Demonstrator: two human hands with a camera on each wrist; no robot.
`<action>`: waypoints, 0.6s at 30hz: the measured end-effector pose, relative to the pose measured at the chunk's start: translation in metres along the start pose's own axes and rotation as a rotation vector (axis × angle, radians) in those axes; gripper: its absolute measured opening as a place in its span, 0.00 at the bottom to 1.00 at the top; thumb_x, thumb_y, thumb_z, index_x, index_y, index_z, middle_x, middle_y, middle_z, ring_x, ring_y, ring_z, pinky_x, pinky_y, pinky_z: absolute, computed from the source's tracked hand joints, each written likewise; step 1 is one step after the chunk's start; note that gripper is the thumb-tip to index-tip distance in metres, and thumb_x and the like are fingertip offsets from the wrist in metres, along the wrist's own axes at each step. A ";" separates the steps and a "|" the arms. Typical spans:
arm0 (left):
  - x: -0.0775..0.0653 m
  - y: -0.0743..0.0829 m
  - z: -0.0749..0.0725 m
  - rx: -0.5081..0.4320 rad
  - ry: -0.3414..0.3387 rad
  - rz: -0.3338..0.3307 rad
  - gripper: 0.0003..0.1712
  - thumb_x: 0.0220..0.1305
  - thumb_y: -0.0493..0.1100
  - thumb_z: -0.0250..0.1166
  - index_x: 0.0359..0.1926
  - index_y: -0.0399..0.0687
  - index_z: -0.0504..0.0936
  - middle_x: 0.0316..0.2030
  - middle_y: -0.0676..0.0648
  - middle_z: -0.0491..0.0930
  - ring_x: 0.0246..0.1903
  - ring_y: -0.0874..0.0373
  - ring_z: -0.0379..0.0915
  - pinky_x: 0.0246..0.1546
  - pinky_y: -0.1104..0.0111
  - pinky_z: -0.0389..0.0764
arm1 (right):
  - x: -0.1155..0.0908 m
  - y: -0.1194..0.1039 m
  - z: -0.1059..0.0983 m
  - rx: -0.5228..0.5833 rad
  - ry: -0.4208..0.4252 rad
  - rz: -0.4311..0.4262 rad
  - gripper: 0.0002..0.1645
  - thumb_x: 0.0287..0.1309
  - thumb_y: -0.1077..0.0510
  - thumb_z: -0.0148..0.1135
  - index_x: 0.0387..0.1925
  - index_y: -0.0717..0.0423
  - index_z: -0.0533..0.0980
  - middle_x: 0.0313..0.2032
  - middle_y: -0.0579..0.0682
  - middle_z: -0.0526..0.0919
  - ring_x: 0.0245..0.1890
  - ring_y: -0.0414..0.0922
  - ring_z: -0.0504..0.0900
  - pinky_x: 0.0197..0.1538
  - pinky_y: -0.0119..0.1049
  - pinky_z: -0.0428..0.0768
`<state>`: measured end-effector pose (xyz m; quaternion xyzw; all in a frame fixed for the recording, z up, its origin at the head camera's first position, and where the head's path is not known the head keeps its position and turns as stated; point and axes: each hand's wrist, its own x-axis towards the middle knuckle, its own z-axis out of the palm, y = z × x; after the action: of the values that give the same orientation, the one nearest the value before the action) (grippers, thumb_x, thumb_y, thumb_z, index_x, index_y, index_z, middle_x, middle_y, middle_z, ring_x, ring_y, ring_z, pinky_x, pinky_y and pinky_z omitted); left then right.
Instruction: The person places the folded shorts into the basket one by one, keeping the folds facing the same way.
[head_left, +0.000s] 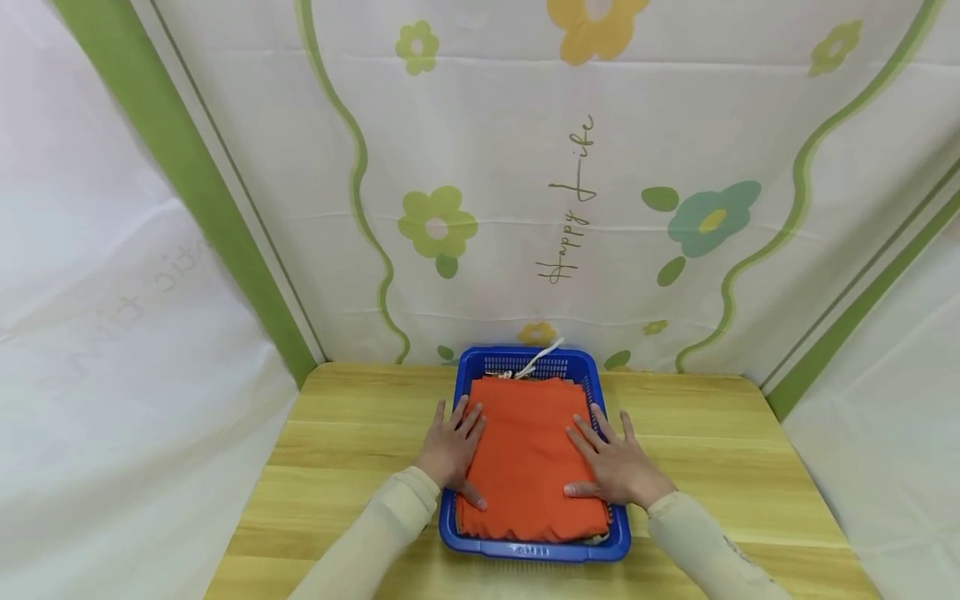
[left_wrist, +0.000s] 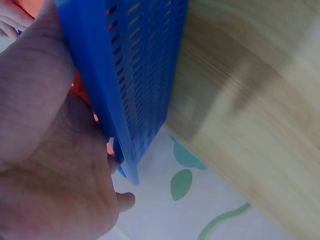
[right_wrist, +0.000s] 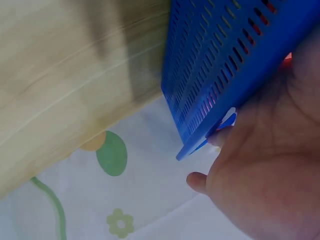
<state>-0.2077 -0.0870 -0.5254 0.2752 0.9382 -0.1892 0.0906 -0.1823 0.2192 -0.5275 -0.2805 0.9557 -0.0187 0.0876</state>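
A folded orange cloth lies flat on top of what fills the blue plastic basket. Over the basket's left rim, my left hand rests with spread fingers on the cloth's left edge. My right hand lies likewise across the right rim, fingertips and thumb on the cloth's right side. Both wrist views show the palms beside the slotted basket wall. At the far end a white cord sticks up over the rim. Layers of other fabric peek out under the orange cloth, mostly hidden.
The basket stands on a light wooden table near its back edge. Behind it hangs a white curtain printed with flowers and green wavy lines. More white fabric hangs at the left and right sides.
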 end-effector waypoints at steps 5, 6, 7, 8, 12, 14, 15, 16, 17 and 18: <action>-0.001 0.004 -0.007 0.031 -0.057 -0.032 0.84 0.28 0.94 0.57 0.81 0.53 0.51 0.80 0.47 0.46 0.79 0.43 0.33 0.73 0.39 0.40 | 0.003 0.003 0.006 -0.065 -0.002 -0.009 0.60 0.59 0.20 0.51 0.75 0.60 0.62 0.76 0.62 0.58 0.76 0.69 0.42 0.69 0.72 0.29; -0.002 0.006 -0.010 0.034 -0.072 -0.039 0.83 0.27 0.94 0.58 0.81 0.53 0.51 0.80 0.48 0.46 0.79 0.43 0.33 0.73 0.39 0.40 | 0.003 0.003 0.007 -0.070 0.000 -0.011 0.60 0.58 0.19 0.51 0.75 0.60 0.63 0.75 0.62 0.59 0.76 0.69 0.42 0.69 0.72 0.28; -0.003 0.006 -0.011 0.040 -0.078 -0.043 0.83 0.28 0.94 0.58 0.81 0.53 0.51 0.80 0.48 0.45 0.79 0.43 0.33 0.73 0.39 0.40 | 0.004 0.003 0.008 -0.076 -0.003 -0.010 0.61 0.57 0.19 0.51 0.75 0.59 0.63 0.75 0.62 0.59 0.76 0.69 0.42 0.69 0.71 0.27; -0.003 0.007 -0.012 0.045 -0.081 -0.048 0.83 0.27 0.94 0.58 0.81 0.54 0.51 0.80 0.49 0.46 0.79 0.43 0.33 0.73 0.40 0.41 | 0.005 0.002 0.008 -0.081 -0.011 -0.006 0.62 0.56 0.18 0.51 0.75 0.59 0.63 0.75 0.62 0.59 0.76 0.69 0.42 0.69 0.71 0.26; -0.004 0.010 -0.013 0.047 -0.078 -0.055 0.82 0.27 0.93 0.59 0.81 0.54 0.53 0.80 0.49 0.47 0.79 0.43 0.35 0.73 0.40 0.43 | 0.006 -0.001 0.006 -0.109 -0.035 0.018 0.62 0.54 0.18 0.53 0.75 0.58 0.63 0.75 0.60 0.60 0.77 0.68 0.42 0.69 0.72 0.30; -0.003 0.011 -0.011 0.025 -0.069 -0.050 0.82 0.27 0.93 0.61 0.81 0.53 0.53 0.80 0.48 0.47 0.79 0.43 0.35 0.73 0.39 0.43 | 0.006 -0.002 0.006 -0.097 -0.030 0.027 0.62 0.53 0.18 0.55 0.75 0.57 0.64 0.76 0.60 0.59 0.77 0.68 0.42 0.69 0.73 0.33; -0.003 0.010 -0.010 0.004 -0.064 -0.043 0.82 0.28 0.92 0.61 0.81 0.53 0.53 0.80 0.47 0.47 0.79 0.42 0.34 0.73 0.38 0.42 | 0.006 -0.002 0.007 -0.068 -0.008 0.019 0.62 0.53 0.19 0.56 0.75 0.59 0.64 0.75 0.62 0.60 0.76 0.69 0.42 0.68 0.74 0.33; -0.003 0.010 -0.008 -0.021 -0.049 -0.033 0.82 0.29 0.92 0.62 0.81 0.52 0.53 0.80 0.46 0.47 0.78 0.41 0.34 0.73 0.38 0.41 | 0.005 -0.002 0.007 -0.035 0.013 0.018 0.61 0.53 0.20 0.59 0.74 0.60 0.65 0.74 0.63 0.61 0.76 0.70 0.42 0.68 0.75 0.34; -0.002 0.008 -0.006 -0.059 -0.031 -0.021 0.81 0.30 0.91 0.62 0.81 0.51 0.54 0.80 0.45 0.47 0.78 0.40 0.34 0.72 0.37 0.41 | 0.004 -0.003 0.007 0.008 0.038 0.015 0.60 0.54 0.22 0.61 0.73 0.61 0.65 0.74 0.64 0.61 0.76 0.71 0.43 0.67 0.76 0.34; -0.002 0.006 -0.005 -0.103 -0.006 -0.011 0.80 0.32 0.90 0.63 0.80 0.51 0.54 0.80 0.44 0.48 0.78 0.39 0.34 0.72 0.36 0.41 | 0.003 -0.003 0.007 0.048 0.073 0.008 0.59 0.54 0.24 0.63 0.73 0.62 0.66 0.73 0.66 0.62 0.75 0.71 0.44 0.67 0.77 0.36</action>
<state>-0.2026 -0.0811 -0.5223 0.2642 0.9480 -0.1418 0.1065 -0.1824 0.2150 -0.5344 -0.2739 0.9585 -0.0512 0.0595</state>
